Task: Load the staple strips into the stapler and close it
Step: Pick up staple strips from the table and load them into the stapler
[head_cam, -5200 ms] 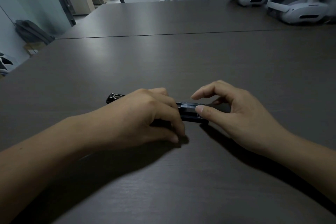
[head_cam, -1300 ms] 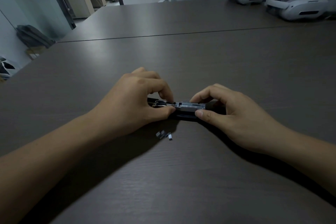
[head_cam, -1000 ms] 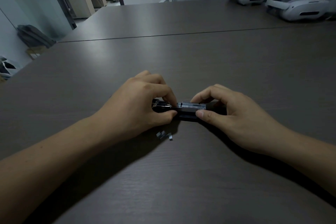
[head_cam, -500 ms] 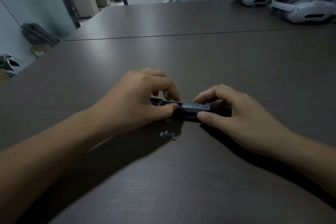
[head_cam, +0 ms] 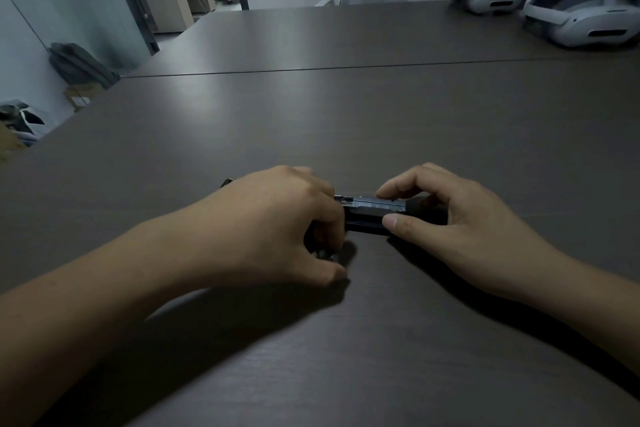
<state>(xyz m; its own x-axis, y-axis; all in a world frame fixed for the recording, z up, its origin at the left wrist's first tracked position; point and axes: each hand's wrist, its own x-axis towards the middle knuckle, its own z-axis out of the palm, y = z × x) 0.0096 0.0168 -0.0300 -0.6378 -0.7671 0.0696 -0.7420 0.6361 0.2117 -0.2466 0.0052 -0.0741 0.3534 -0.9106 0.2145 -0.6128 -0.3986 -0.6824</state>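
Both hands were held low over the dark table (head_cam: 346, 121). Curled fingers of the left hand (head_cam: 273, 229) were laid over the left part of the stapler (head_cam: 375, 208), which lay on the table; whether anything was gripped could not be told. Its right end was pinched by the right hand (head_cam: 474, 229). Small staple pieces (head_cam: 323, 255) were partly hidden beneath the left fingers.

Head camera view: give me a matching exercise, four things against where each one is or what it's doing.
1 stapler
2 right hand
3 white headsets
4 grey backpack

A at the far right of the table
B beyond the table's left edge, by the wall
C lies on the table, partly under the left hand
D pinches the stapler's right part

Pairs: 1-C, 2-D, 3-A, 4-B.
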